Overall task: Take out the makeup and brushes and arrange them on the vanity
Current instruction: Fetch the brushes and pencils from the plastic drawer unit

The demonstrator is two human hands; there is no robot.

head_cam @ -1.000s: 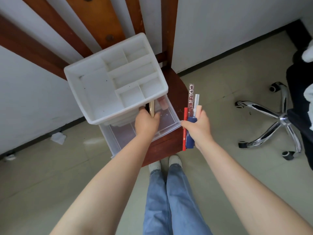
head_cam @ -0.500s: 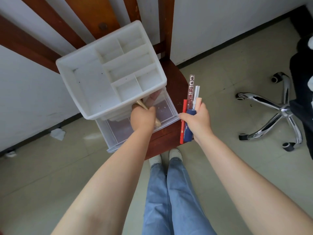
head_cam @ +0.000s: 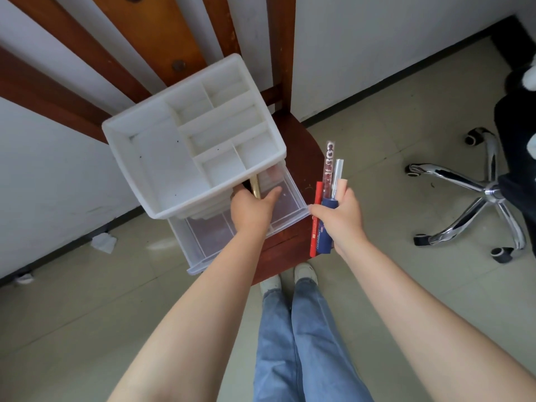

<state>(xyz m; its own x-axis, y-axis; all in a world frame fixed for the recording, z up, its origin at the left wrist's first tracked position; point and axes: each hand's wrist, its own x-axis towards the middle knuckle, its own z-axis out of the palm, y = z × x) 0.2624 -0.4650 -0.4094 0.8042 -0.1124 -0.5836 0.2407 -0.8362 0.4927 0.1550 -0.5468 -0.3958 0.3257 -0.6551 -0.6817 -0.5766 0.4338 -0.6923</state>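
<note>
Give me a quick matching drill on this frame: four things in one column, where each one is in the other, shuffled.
Things:
1. gold stick
2. red pencil
3. clear drawer
4. white organizer

Places:
A. pulled out under the white top tray
B. in the right hand, with other sticks
C. standing on the wooden chair
D. at the left hand, inside the drawer

Pairs: 1-D, 2-B, 3-A, 4-C

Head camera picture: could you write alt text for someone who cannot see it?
A person's left hand reaches into the open clear drawer of a white organizer on a wooden chair, holding a gold stick. The right hand grips a bundle of pens and tubes.
</note>
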